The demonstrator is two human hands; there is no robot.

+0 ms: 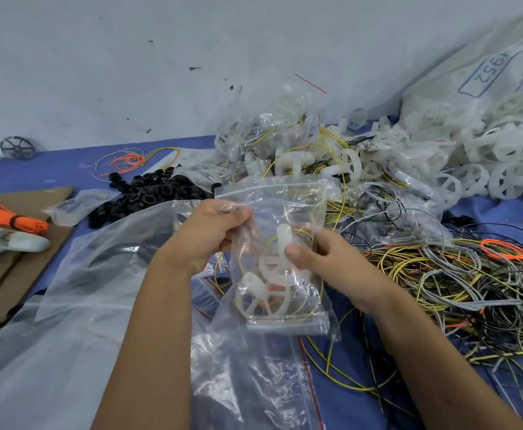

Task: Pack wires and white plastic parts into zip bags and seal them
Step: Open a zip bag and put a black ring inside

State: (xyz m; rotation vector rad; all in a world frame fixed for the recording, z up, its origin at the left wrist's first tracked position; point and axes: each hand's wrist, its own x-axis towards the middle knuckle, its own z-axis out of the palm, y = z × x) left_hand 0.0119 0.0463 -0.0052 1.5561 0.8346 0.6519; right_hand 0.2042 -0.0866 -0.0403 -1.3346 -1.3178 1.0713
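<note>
1. Nearest us, empty clear zip bags (254, 383) lie crumpled under our forearms on the blue table (486, 212).
2. We hold a small zip bag (285, 265) between both hands; inside it sit white spoked plastic wheels (263, 287), a loop of yellow wire (272, 240) and a bit of orange wire.
3. Our left hand (210, 234) is curled round the bag's upper left edge, fingers closed on the plastic.
4. Our right hand (331, 262) pinches the bag's right side, the thumb (294, 251) pressed on a wheel through the film.
5. Just right of those fingers spreads a tangle of yellow, grey and black wires (440, 290).
6. Beyond the fingertips lie filled bags (269, 131), black rings (151, 193) to the left, and loose white wheels (486, 162) by a big sack (486, 72).
</note>
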